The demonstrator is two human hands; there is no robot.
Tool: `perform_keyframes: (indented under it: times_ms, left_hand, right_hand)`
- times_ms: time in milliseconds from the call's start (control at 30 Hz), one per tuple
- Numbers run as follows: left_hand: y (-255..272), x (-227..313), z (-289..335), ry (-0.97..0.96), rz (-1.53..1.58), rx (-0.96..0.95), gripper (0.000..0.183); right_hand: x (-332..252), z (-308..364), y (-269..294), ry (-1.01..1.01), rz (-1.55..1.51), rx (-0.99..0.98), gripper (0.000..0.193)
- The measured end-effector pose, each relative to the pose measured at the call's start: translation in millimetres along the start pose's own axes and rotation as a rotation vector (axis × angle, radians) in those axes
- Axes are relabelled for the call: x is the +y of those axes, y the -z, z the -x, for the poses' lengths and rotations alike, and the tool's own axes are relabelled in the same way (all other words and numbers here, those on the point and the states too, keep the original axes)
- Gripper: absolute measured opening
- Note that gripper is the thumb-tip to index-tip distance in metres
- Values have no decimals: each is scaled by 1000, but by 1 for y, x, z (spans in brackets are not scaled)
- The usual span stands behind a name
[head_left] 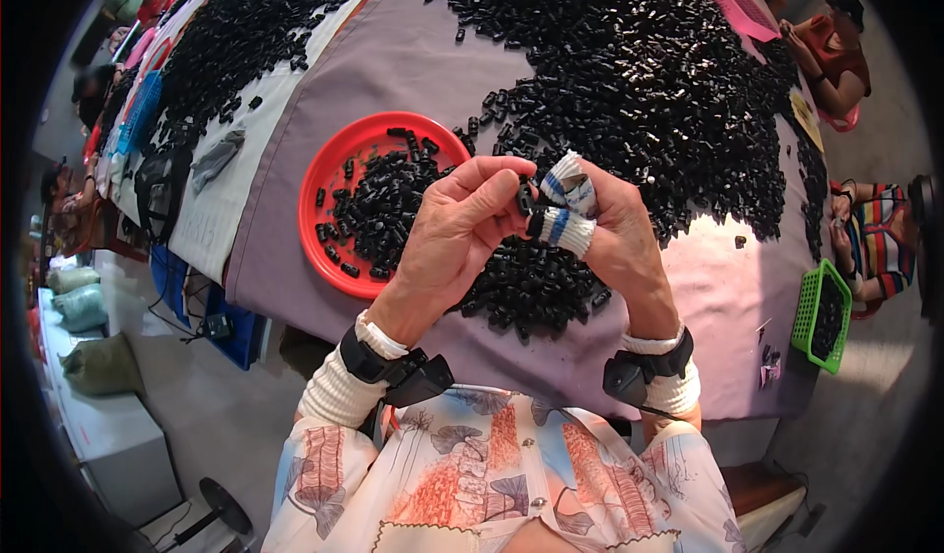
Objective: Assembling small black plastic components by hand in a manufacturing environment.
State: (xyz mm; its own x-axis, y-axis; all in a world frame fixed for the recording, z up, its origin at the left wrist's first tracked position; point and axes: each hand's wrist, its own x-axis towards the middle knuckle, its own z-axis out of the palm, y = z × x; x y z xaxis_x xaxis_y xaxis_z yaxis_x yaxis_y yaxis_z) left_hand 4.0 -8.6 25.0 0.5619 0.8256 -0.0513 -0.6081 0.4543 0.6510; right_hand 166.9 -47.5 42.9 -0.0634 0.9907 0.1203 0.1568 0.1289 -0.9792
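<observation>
In front of my chest, my left hand (444, 231) pinches a small black plastic piece (525, 199) between thumb and fingertips. My right hand (621, 231) meets it from the other side, its thumb and finger wrapped in white cloth covers (568, 229) with blue stripes, closed on the same piece. Fingers hide part of it, so its exact kind is unclear. Behind my left hand stands a round red tray (313, 248) holding many similar black pieces. A loose heap of black pieces (536, 288) lies on the cloth just below my hands.
A large pile of black pieces (629, 81) spreads over the mauve tablecloth (383, 71). At the right edge are a green basket (806, 312) and a seated person in striped clothing (880, 238). Another person (831, 61) sits farther back by a pink basket (737, 2).
</observation>
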Motion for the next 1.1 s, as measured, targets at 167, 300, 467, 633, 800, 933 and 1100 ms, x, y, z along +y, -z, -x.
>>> perform_keyframes:
  times_ms: [167, 300, 467, 633, 800, 933, 1100]
  left_hand:
    - [-2, -1, 1, 19, -29, 13, 21]
    - [-4, -2, 3, 26, -31, 20, 21]
    - [-2, -4, 4, 25, -71, 31, 24]
    - [-2, -4, 5, 34, -66, 45, 25]
    - [-4, -3, 7, 43, -79, 53, 25]
    - [-3, -3, 7, 60, -115, 49, 25]
    - [-7, -2, 7, 51, -122, 86, 24]
  right_hand:
    - [6, 3, 3, -36, -76, -28, 18]
    - [0, 3, 3, -97, -101, -63, 18]
    - [6, 4, 3, -71, -78, -41, 18]
    - [2, 5, 3, -76, -75, -44, 18]
    - [-5, 7, 3, -136, -120, -75, 19]
    - [-2, 8, 3, -130, -146, -90, 18]
    - [0, 9, 1, -193, -197, -46, 18]
